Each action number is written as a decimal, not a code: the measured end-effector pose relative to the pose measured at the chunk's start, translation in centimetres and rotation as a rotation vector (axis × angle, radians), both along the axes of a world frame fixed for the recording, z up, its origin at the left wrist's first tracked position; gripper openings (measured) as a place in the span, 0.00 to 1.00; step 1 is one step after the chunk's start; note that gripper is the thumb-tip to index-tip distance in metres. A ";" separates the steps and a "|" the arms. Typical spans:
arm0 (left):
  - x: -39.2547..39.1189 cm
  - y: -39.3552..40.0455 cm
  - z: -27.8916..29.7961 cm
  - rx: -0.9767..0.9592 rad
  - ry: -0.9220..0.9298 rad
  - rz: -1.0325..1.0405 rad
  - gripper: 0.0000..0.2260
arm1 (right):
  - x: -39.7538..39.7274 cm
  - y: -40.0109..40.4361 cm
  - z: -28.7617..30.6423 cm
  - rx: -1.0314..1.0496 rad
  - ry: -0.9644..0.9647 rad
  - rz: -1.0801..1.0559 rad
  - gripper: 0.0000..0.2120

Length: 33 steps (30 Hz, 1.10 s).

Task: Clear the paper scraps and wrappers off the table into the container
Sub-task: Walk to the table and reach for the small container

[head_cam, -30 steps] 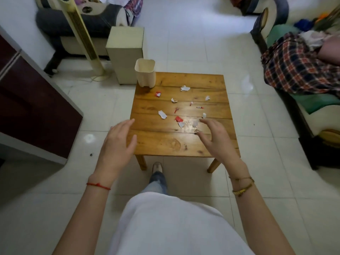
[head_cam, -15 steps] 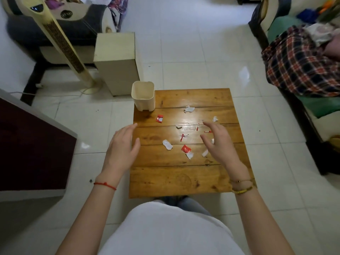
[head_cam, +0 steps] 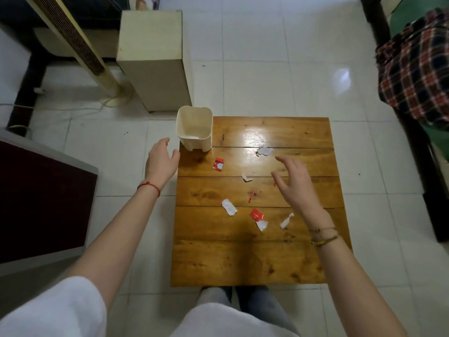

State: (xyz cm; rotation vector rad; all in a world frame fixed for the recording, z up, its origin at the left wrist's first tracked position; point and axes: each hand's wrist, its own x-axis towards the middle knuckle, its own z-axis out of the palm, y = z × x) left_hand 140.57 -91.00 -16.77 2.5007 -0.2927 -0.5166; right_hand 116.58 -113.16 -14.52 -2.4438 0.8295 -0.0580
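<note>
Scraps all on the table [head_cam: 243,259] yet, none lifted: white scrap [head_cam: 264,151] far side, red wrapper [head_cam: 218,164] near the container [head_cam: 194,128], small white bit [head_cam: 246,177], red sliver [head_cam: 251,196], white piece [head_cam: 229,207], red wrapper [head_cam: 256,214] touching a white scrap [head_cam: 262,225], twisted white scrap [head_cam: 286,220] just beside.

Container stands upright on the table's far left corner; a pale patch at the bottom, cannot tell if it is paper.

Change over the last second: the person has closed in, view now nearly straight down. Right hand [head_cam: 295,181] has moved out above the mid-table scraps, fingers spread, holding nothing. Left hand [head_cam: 161,160] has gone forward to just beside the container, off the table's left edge, fingers loosely curled, empty, apart from it.

Judgement: approach done, collecting not begun; the first pick looks imminent, left hand likely to steady the container.
</note>
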 end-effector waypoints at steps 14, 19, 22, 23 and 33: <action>11.4 -7.2 -14.3 -0.094 0.262 0.195 0.18 | 9.3 -2.4 -12.2 0.063 0.089 0.069 0.19; 12.5 -7.5 -15.9 -0.122 0.267 0.310 0.14 | 8.9 -1.5 -13.4 0.102 0.090 0.054 0.19; 11.8 -7.2 -15.5 -0.121 0.293 0.355 0.13 | 7.6 -1.3 -13.7 0.101 0.095 0.035 0.19; 11.3 -7.0 -15.2 -0.120 0.287 0.352 0.13 | 7.1 -1.2 -13.7 0.100 0.095 0.028 0.19; -2.3 -3.6 -8.6 -0.116 0.202 0.222 0.12 | -0.7 -0.1 -12.2 0.092 0.097 -0.007 0.19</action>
